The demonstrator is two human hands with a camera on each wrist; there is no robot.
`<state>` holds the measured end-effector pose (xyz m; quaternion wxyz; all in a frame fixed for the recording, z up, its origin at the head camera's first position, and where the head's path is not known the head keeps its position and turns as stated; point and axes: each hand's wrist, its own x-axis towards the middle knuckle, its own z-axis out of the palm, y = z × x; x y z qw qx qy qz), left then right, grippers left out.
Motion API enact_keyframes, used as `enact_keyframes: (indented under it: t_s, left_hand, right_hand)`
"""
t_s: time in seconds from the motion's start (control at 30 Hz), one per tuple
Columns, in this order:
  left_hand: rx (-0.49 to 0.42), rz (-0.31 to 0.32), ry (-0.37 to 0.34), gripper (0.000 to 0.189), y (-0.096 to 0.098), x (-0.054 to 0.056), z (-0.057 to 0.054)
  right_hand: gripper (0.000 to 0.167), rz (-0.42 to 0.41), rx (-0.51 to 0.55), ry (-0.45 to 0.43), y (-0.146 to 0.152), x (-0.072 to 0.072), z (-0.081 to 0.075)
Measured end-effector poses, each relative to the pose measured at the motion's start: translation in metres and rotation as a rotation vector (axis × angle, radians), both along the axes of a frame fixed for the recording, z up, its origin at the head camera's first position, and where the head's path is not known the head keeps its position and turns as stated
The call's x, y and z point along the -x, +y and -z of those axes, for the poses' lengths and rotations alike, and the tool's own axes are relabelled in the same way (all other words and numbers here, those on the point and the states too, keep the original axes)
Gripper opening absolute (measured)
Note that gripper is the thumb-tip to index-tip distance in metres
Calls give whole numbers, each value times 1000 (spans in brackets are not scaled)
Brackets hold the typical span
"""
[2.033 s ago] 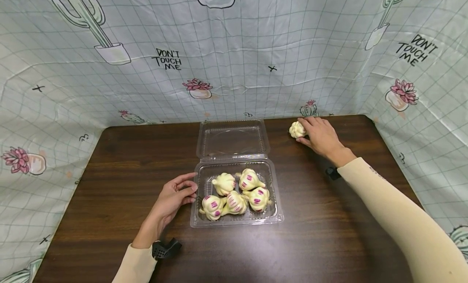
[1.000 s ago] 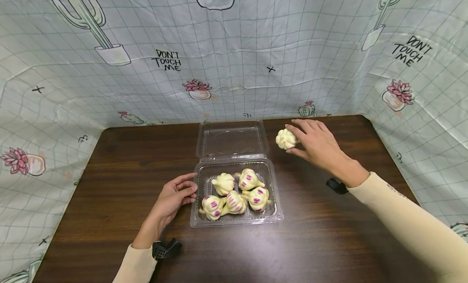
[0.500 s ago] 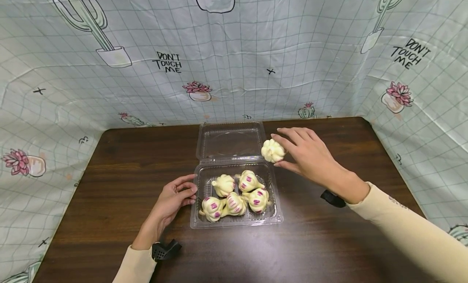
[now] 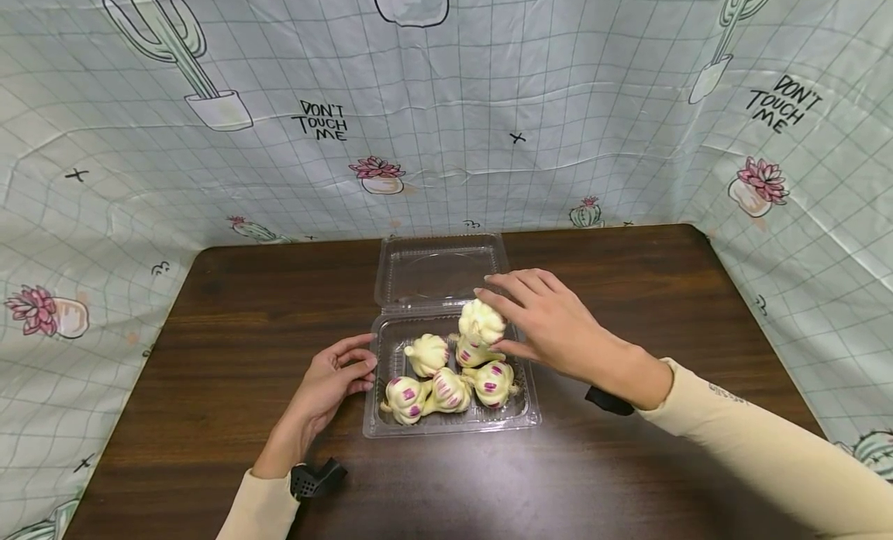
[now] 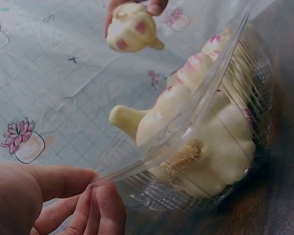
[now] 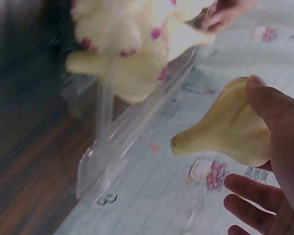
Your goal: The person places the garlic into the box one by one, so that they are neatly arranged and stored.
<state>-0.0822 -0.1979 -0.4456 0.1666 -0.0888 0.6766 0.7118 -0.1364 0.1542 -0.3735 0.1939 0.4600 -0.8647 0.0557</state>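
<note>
The left hand (image 4: pixel 333 377) is pinching the left rim of the box (image 4: pixel 453 429), apparently steadying it. The right hand (image 4: pixel 554 321), fingers partly spread, is gripping one bulb (image 4: pixel 481 321) above the box, presumably to clear five others (image 4: pixel 449 391) lying inside. The lid (image 4: pixel 443 275) is lying open behind the box.

Left fingers (image 4: pixel 353 342) pinched, left wrist (image 4: pixel 281 441) nearer; right fingers (image 4: pixel 502 304) raised, gripping, slightly farther; right arm (image 4: pixel 753 439) reaching in from near right.
</note>
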Motion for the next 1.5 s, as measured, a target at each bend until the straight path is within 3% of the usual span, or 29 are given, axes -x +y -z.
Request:
enact_keyframes:
  t_s: [0.83, 1.23, 1.5]
  left_hand:
    - [-8, -15, -2, 53, 4, -1, -3]
    - [-10, -15, -2, 52, 3, -1, -2]
    - [-13, -18, -7, 51, 4, -2, -3]
  right_hand:
    - [72, -129, -49, -25, -62, -17, 2]
    - [71, -103, -104, -72, -89, -23, 10]
    - [69, -91, -78, -92, -99, -24, 17]
